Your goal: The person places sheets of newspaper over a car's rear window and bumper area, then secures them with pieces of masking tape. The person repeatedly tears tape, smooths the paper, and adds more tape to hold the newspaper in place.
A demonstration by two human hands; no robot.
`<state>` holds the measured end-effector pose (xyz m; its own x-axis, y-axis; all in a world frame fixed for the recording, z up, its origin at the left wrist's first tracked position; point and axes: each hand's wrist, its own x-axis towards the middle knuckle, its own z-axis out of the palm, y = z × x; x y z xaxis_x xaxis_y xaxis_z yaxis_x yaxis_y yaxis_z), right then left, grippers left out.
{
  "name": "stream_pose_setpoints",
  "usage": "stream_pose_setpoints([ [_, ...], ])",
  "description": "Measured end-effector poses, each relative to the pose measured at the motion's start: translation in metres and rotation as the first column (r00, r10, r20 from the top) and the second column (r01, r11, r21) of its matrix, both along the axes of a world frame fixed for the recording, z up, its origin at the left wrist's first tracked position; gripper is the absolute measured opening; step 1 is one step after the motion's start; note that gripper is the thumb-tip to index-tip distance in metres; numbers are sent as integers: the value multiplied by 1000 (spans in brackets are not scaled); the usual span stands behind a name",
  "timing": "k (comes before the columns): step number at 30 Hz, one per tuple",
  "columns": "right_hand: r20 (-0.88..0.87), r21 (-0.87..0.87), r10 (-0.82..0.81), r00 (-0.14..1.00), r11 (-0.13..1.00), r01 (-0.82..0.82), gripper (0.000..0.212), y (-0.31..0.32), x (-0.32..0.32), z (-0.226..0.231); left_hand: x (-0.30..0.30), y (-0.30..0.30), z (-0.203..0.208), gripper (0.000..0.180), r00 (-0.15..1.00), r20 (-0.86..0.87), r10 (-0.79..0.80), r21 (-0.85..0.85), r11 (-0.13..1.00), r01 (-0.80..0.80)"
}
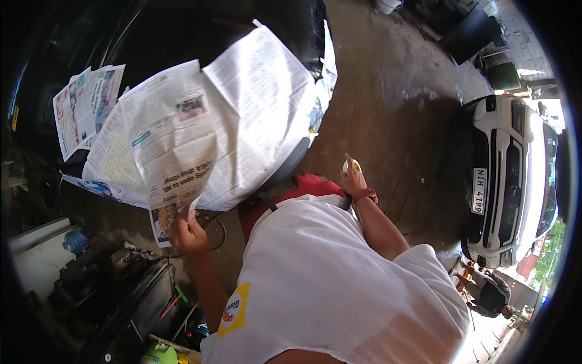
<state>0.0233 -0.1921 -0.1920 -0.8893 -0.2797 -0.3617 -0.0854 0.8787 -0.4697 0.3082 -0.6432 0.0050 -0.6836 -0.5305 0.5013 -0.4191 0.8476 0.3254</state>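
Sheets of newspaper (173, 124) lie spread over the front of a dark car (200, 27), overlapping and creased. My left hand (190, 235) pinches the lower edge of the nearest sheet, close to its hanging corner. Off to the right, my right hand (354, 184) is closed around a small round white-and-yellow thing that looks like a roll of tape (356, 165), with one finger extended along it. The fingers cover much of the roll. A separate folded newspaper piece (85, 112) rests farther left on the dark bodywork.
A white car (515, 182) stands at the right, facing me. Another person (490, 293) is beyond it at the lower right. Tools and parts crowd a bench (130, 303) at lower left, near a blue container (76, 241). Wet-looking floor (388, 91) lies between the cars.
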Motion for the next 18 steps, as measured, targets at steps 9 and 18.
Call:
stream_pose_setpoints([
  [9,114,27,18,993,999,-21,57,172,-81,-82,-51,170,54,18,974,176,139,-149,982,-114],
  [18,118,-204,117,986,975,-91,53,199,-102,-74,-82,281,94,20,941,271,204,-57,979,-195],
])
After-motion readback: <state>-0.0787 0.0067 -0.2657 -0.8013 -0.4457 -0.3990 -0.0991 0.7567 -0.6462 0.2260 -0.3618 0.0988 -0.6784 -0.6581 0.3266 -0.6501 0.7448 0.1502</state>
